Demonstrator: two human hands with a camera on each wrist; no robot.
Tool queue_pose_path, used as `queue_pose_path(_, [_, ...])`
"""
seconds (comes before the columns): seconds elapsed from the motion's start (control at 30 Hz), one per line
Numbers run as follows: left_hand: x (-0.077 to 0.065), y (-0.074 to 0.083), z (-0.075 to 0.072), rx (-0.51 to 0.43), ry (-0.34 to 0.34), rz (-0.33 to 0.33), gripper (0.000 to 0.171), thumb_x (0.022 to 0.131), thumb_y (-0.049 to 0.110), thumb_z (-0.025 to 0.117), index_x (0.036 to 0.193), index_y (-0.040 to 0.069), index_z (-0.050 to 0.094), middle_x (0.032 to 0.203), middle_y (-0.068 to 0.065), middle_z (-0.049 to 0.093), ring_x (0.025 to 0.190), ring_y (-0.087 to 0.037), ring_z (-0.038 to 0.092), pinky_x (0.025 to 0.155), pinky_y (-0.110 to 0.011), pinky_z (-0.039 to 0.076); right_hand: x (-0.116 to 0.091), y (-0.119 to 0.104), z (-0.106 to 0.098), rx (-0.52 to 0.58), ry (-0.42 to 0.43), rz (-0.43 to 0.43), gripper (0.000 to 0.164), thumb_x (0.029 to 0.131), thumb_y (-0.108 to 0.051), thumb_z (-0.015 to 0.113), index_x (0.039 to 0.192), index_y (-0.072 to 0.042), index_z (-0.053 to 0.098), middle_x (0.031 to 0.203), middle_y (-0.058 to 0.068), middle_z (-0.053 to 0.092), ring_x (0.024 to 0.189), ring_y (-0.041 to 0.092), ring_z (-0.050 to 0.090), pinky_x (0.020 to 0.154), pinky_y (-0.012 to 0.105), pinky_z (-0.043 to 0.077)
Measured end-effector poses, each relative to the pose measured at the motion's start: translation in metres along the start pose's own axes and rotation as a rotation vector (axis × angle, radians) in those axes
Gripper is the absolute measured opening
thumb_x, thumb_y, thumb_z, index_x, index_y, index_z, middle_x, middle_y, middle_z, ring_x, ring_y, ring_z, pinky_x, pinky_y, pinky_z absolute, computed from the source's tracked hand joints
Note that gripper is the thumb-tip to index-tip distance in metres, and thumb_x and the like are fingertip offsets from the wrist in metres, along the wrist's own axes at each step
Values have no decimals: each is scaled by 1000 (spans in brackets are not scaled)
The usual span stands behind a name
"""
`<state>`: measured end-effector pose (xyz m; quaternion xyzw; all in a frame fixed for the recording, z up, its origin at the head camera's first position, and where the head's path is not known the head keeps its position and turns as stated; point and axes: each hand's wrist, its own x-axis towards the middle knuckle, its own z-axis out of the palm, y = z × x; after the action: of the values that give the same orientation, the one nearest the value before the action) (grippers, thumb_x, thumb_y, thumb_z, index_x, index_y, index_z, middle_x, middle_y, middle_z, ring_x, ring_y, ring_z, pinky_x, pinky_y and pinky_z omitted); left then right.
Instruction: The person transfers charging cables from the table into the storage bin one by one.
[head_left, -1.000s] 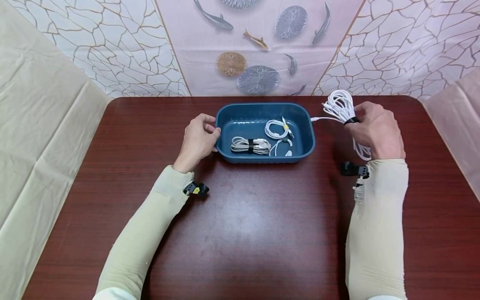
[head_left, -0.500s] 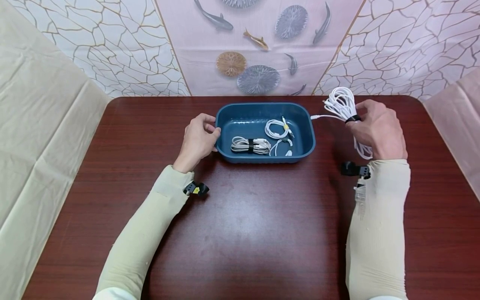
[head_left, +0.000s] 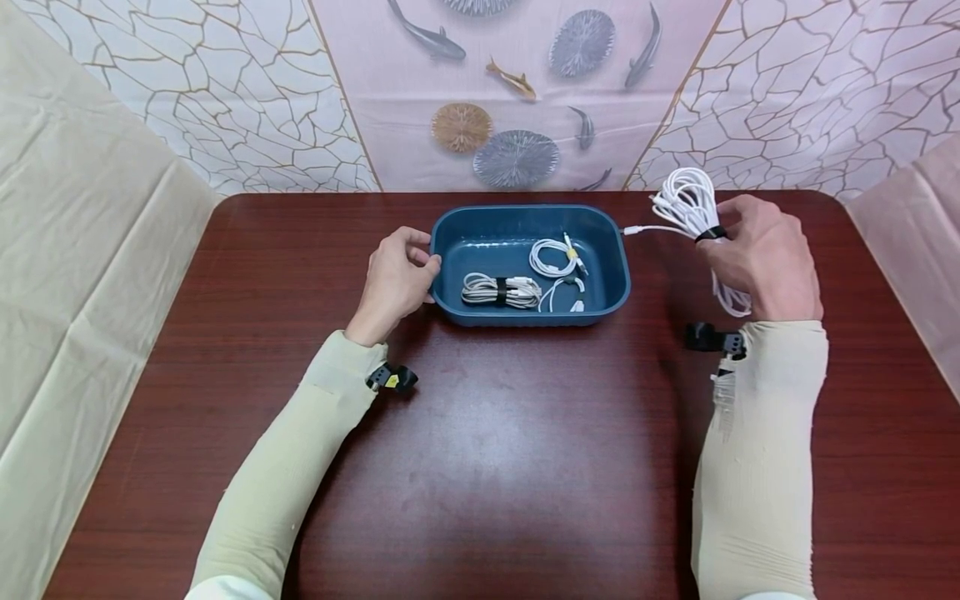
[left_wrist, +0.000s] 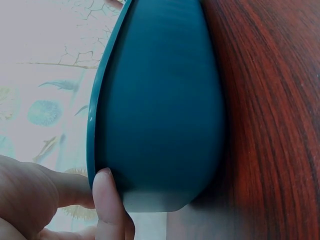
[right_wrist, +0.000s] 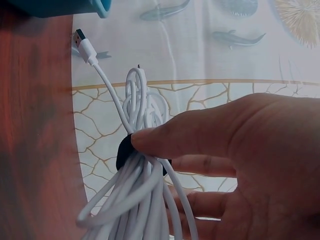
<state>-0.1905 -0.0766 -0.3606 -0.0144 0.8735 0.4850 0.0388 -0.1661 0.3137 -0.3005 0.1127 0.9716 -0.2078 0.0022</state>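
Observation:
Between thumb and fingers, my left hand (head_left: pixel 396 273) pinches the left rim of a blue plastic tub (head_left: pixel 517 320), whose outer wall fills the middle of the left wrist view. Over the table's right side, my right hand (head_left: pixel 772 260) holds a bundled white USB cable (head_left: pixel 684 200) at its black strap (right_wrist: pixel 124 154). The cable's loose USB plug (right_wrist: pixel 86 49) sticks out toward the tub's right end. Inside the tub lie a strapped cable bundle (head_left: pixel 480 289), a coiled white cable (head_left: pixel 551 271) with a yellow tie, and a short white cable (head_left: pixel 551 295).
The tub stands near the back of a dark red wooden table (head_left: pixel 480 467). A patterned cloth backdrop (head_left: pixel 517 100) rises behind the table's far edge, and pale cloth (head_left: pixel 67 275) hangs along the left side.
My right hand has shifted slightly right and up with the cable bundle, and the loose plug has risen a little beside the tub's rim. The left hand and tub have stayed put.

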Motion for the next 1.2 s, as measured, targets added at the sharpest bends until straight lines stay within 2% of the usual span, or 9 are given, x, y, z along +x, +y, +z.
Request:
queue_pose_path(0.6, [1, 0, 1, 2, 0, -4, 33, 100, 13, 65, 131, 3, 59, 102, -15, 65, 60, -15, 65, 52, -25, 61, -5, -3, -7, 5, 20, 4, 52, 93, -21, 56, 143, -5, 55, 133, 28, 62, 112, 47, 57, 85, 64, 48])
queue_pose_path(0.9, [1, 0, 0, -5, -1, -7, 33, 100, 13, 65, 131, 3, 59, 101, -15, 65, 58, -15, 65, 55, -30, 63, -7, -4, -9, 10, 46, -8, 52, 92, -20, 56, 142, -6, 58, 130, 25, 65, 108, 45, 59, 79, 58, 48])
queue_pose_path(1.2, [1, 0, 0, -2, -2, -10, 34, 99, 14, 65, 131, 3, 59, 101, -15, 65, 58, -15, 65, 53, -26, 61, -8, -5, -10, 11, 49, -8, 52, 93, -20, 57, 143, -7, 57, 130, 25, 65, 107, 45, 59, 78, 59, 48])
